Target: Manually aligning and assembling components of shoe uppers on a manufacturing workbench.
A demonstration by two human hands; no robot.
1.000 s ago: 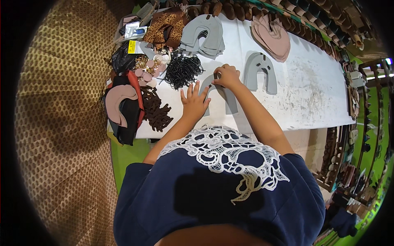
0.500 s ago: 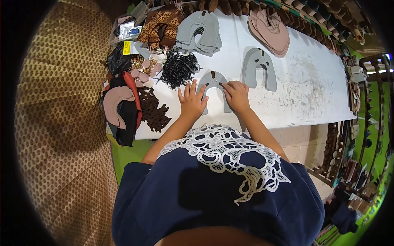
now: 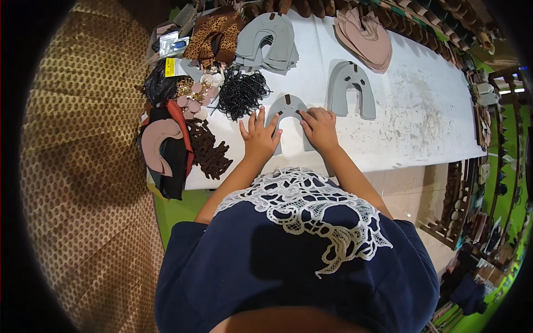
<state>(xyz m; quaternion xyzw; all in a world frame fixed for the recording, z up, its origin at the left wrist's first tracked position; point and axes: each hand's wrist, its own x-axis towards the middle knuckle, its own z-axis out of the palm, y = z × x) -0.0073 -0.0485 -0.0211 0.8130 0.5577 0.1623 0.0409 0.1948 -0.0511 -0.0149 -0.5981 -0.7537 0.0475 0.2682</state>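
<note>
Presently: left hand [image 3: 260, 136], fingers spread wide, palm flat on the left leg of a grey horseshoe-shaped cut piece [image 3: 288, 111]. Right hand [image 3: 319, 126], fingers curled loosely, pressing the piece's right leg, gripping nothing. Piece lies flat on the white table [image 3: 422, 111] near its front edge; arch points away from the person, legs and long axis toward them. Black bead pile [image 3: 241, 91] just left; second grey piece [image 3: 350, 89] right; bare tabletop beyond.

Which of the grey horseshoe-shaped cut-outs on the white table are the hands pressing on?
The grey horseshoe-shaped piece nearest the table's front edge, lying under the left hand and right hand. The other single piece and the grey stack lie untouched, farther back.
</note>
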